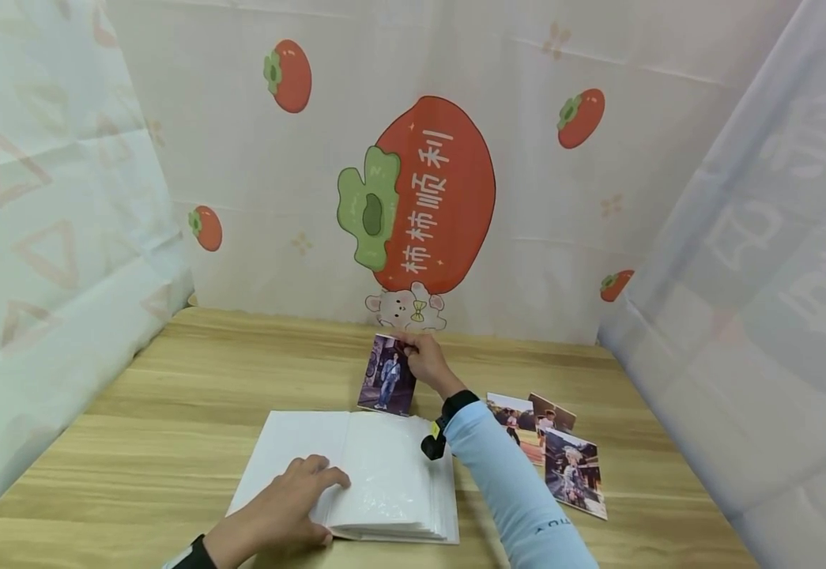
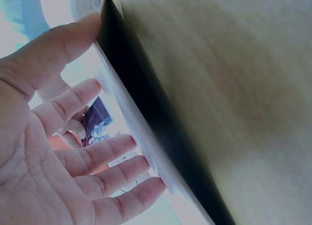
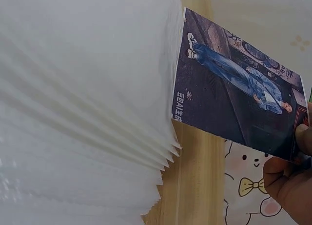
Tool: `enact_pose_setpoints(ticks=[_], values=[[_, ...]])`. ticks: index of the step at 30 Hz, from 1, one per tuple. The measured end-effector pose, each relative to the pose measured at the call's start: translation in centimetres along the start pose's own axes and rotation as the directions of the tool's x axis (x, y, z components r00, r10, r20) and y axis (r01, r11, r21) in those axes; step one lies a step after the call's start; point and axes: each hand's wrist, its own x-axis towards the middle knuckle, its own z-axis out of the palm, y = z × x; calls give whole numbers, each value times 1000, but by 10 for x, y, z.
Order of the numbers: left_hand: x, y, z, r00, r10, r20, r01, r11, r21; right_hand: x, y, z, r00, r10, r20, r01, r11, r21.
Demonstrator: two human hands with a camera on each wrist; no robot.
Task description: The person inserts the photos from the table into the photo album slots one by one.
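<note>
Pinching photo [image 1: 386, 379]: right hand [image 1: 428, 363] | left hand [image 1: 288, 498]: loosely spread at album [image 1: 387, 474] | hands apart

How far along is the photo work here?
Done: the album lies open. In hand: the right hand pinches one photo near the album's far edge. Remaining, probably: three loose photos to the right, and the open page, which shows no picture. What lies under that page is hidden.

the right hand [image 3: 292, 186], cut off in its wrist view, covers part of the photo [image 3: 234, 91]; right of that hand, a rear print [image 1: 559, 416] is partly hidden. beside the left hand [image 2: 58, 152], the bench [image 2: 258, 88] is blurred.
</note>
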Motion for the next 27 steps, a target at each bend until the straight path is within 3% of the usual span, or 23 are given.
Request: enact_pose_setpoints(ticks=[13,20,27], values=[[1,3,1,1000,-23,-22,23,1000,3,1,1,-1,999,27,37,-28,999,15],[4,6,3,998,29,-55,-28,1000,15,1,5,1,1000,6,28,-5,1000,-30],[5,8,2,999,50,-12,-49,998,36,0,12,-3,996,24,86,-22,1000,-18]])
